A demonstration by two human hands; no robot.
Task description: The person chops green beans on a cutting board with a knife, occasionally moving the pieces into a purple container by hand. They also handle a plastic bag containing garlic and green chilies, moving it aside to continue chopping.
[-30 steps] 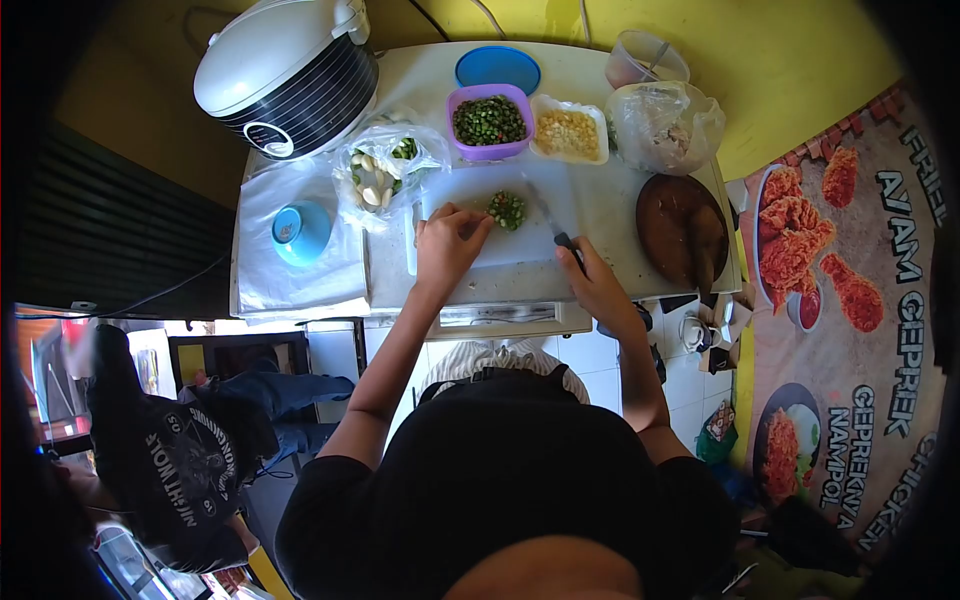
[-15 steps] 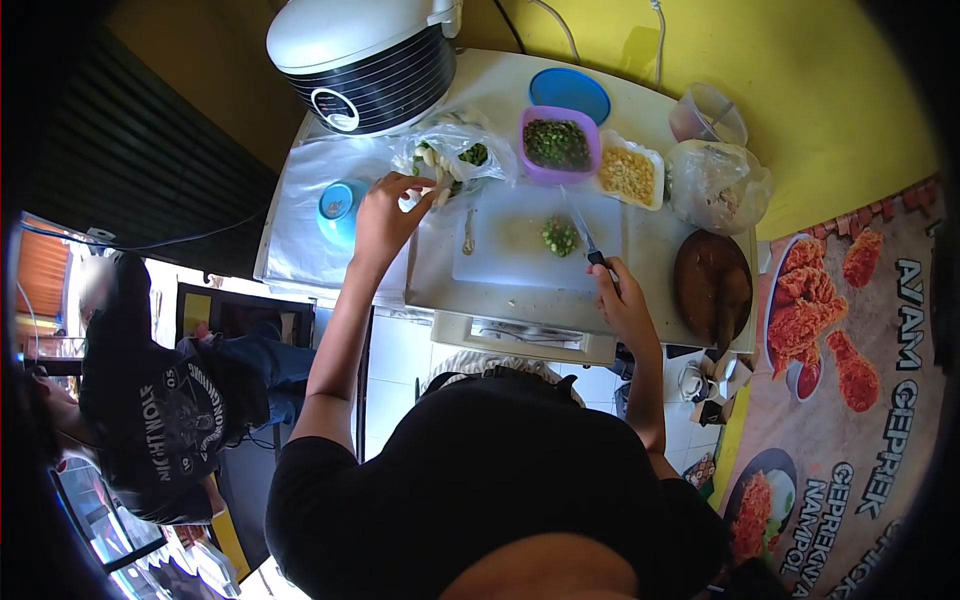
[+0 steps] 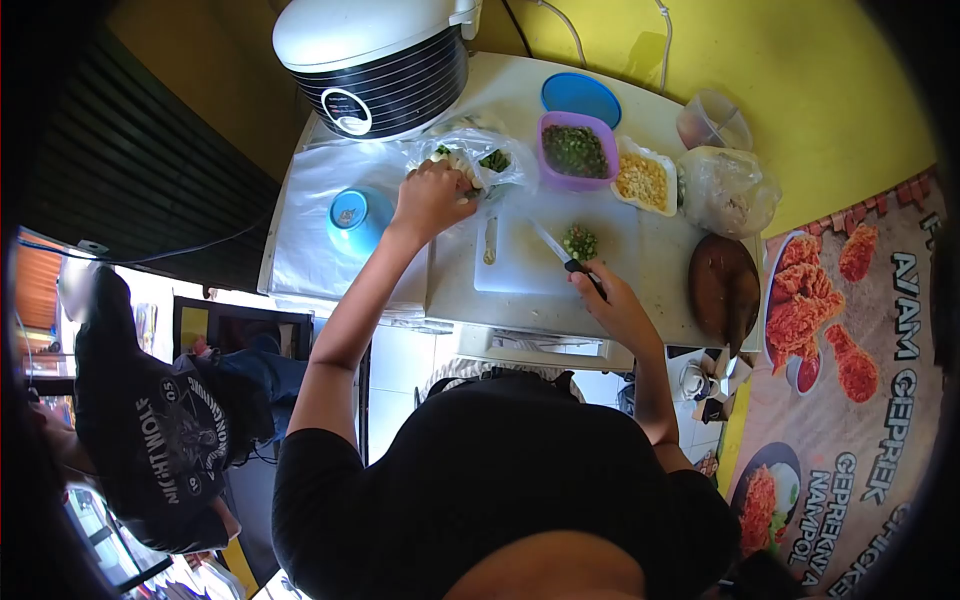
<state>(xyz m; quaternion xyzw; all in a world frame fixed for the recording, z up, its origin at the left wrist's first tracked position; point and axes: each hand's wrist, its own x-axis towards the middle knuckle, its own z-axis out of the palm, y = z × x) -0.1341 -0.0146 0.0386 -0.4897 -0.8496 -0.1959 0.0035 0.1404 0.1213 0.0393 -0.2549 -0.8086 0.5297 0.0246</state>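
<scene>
My left hand [image 3: 436, 202] reaches down over a clear plastic bag [image 3: 512, 170] of pale and green vegetables. Its fingers bend into the bag's left part, and what they grip, if anything, is hidden. In my right hand [image 3: 612, 300] is a knife [image 3: 552, 243], its blade slanting up and left above the white cutting board [image 3: 520, 270]. Chopped green pieces [image 3: 579, 243] lie on the board just right of the blade. Behind the board stand a purple container [image 3: 577, 150] of chopped greens and a white tray [image 3: 645, 180] of yellowish chopped bits.
A rice cooker [image 3: 375, 75] stands at the back left, with a blue cup [image 3: 358, 218] nearer. A blue lid [image 3: 581, 99], a clear tub [image 3: 713, 122], a filled plastic bag [image 3: 728, 190] and a stone mortar [image 3: 722, 285] sit rightward. Another person [image 3: 165, 420] is at far left.
My left hand has moved from above the bag's near edge into the bag, its fingers lower. The knife has swung leftward, its blade now flatter. The whole view has shifted slightly.
</scene>
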